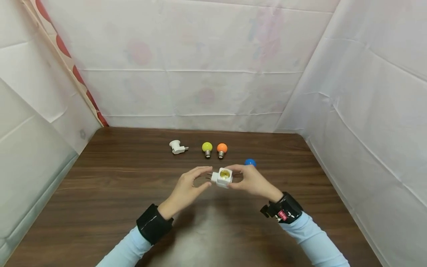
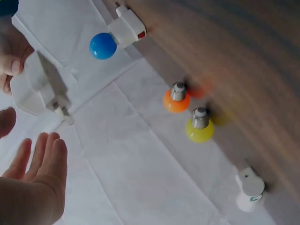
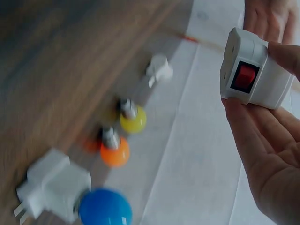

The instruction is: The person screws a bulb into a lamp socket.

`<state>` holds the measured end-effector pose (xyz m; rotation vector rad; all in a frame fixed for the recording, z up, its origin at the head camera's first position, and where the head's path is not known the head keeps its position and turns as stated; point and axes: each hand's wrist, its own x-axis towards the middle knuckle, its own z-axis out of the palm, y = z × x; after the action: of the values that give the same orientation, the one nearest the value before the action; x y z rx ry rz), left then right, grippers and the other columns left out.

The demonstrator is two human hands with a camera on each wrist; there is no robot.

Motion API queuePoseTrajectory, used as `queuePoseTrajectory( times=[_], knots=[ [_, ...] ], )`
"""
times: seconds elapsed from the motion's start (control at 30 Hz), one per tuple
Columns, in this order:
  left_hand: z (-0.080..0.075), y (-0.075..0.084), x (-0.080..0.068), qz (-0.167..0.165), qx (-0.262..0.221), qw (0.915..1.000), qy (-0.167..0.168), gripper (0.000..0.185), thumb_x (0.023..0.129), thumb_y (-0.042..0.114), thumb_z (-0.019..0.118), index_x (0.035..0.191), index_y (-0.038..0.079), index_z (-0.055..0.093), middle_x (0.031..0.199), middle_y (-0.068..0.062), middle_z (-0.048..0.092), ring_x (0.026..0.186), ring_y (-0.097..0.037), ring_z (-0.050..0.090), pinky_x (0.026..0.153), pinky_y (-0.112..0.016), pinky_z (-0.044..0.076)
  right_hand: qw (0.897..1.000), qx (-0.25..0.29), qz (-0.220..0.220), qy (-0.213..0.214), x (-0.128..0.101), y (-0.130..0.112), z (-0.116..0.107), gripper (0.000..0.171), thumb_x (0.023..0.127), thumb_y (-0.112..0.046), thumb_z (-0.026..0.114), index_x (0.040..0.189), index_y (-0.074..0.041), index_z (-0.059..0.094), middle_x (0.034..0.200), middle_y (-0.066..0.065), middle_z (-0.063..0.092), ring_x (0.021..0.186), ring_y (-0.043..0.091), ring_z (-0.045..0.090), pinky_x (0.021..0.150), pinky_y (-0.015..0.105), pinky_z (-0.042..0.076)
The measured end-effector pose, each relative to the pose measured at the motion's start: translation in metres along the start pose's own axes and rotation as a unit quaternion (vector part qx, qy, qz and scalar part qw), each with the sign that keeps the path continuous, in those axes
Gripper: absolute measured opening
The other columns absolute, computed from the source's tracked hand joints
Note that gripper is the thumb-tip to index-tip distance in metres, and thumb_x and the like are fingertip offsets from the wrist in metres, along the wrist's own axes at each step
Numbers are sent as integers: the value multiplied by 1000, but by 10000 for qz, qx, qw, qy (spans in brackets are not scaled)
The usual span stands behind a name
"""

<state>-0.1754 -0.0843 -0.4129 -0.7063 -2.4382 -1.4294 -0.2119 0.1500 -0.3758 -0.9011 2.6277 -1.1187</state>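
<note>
White plastic lamp holder (image 1: 222, 178), lifted above the counter (image 1: 133, 207) and pinched at 3 o'clock by the right hand (image 1: 250, 180).

It is judged light, stiff and slightly slippery; it is best gripped by its boxy sides, with the red switch (image 3: 245, 76) avoided and the thin prongs (image 1: 208, 178), pointed towards 9 o'clock, kept from bending. Nothing is gripped by the left hand (image 1: 187, 186), held straight-fingered near the prongs between 8 and 9. Farther out, an orange bulb (image 1: 221, 148) is placed at 12, a yellow bulb (image 1: 207, 146) at 11, a spare holder (image 1: 178, 148) at 10, and a blue bulb (image 1: 250, 162), probably fragile, at 2.
</note>
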Motion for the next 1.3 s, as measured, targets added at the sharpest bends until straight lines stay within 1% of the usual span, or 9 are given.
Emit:
queuePoseTrajectory(
  times=[0.27,0.57,0.7,0.8,0.9,1.07,1.13,1.2,1.3],
  knots=[
    [2,0,-3,-16,113,9986,-523,46,78,10,72,121,6,57,118,-9,61,97,-21,62,79,-33,53,9995,22,-158,-276,1,-6,26,46,76,-16,74,120,-9,59,113,6,65,99,20,63,82,41,53],
    [0,-3,-6,23,213,9977,-641,40,79,13,71,116,4,60,111,-6,63,92,-20,63,74,-28,54,9994,230,-177,-190,-1,-4,36,47,77,-19,74,120,-9,59,115,6,64,99,19,63,83,41,52],
    [-1,-3,-7,-19,190,9975,-686,39,80,13,71,116,3,60,111,-6,63,93,-20,63,74,-30,54,9981,600,-44,-127,-3,2,40,50,78,-22,73,123,-8,56,120,8,61,105,23,61,86,43,51],
    [-2,-4,-6,-100,144,9975,-680,39,79,12,71,116,4,61,111,-6,63,94,-19,63,73,-32,55,9914,1280,282,13,-3,10,42,49,82,-21,69,125,-4,55,124,12,58,110,25,58,86,41,51],
    [-5,-5,-5,-87,129,9975,-683,39,78,11,72,115,5,61,110,-5,64,94,-19,63,73,-32,55,9611,2595,942,56,-1,18,46,44,88,-19,61,125,2,52,124,18,56,109,25,58,87,38,51],
    [-11,-7,-2,49,106,9949,-1001,38,78,8,71,114,6,62,112,-5,64,98,-19,63,79,-30,54,8517,4735,2201,-446,2,20,57,47,95,-23,49,128,11,44,106,12,64,95,16,63,86,30,52],
    [-13,-7,-2,81,24,9924,-1224,38,79,7,70,115,6,61,113,-6,64,100,-19,62,82,-30,53,8204,5126,2409,-784,3,19,61,48,97,-22,45,130,12,40,100,7,65,92,15,64,84,27,53],
    [-16,-7,-2,96,-73,9898,-1422,39,79,6,70,117,6,61,114,-7,63,102,-19,61,85,-31,52,8011,5349,2487,-1017,4,18,62,47,98,-20,43,131,12,37,100,7,64,92,15,64,83,26,53],
    [-18,-9,-1,75,-131,9873,-1584,39,81,7,68,118,7,60,116,-7,63,104,-19,61,87,-33,51,7891,5517,2453,-1127,4,17,63,45,99,-17,42,132,13,34,100,7,64,93,15,63,84,27,53]
  ],
)
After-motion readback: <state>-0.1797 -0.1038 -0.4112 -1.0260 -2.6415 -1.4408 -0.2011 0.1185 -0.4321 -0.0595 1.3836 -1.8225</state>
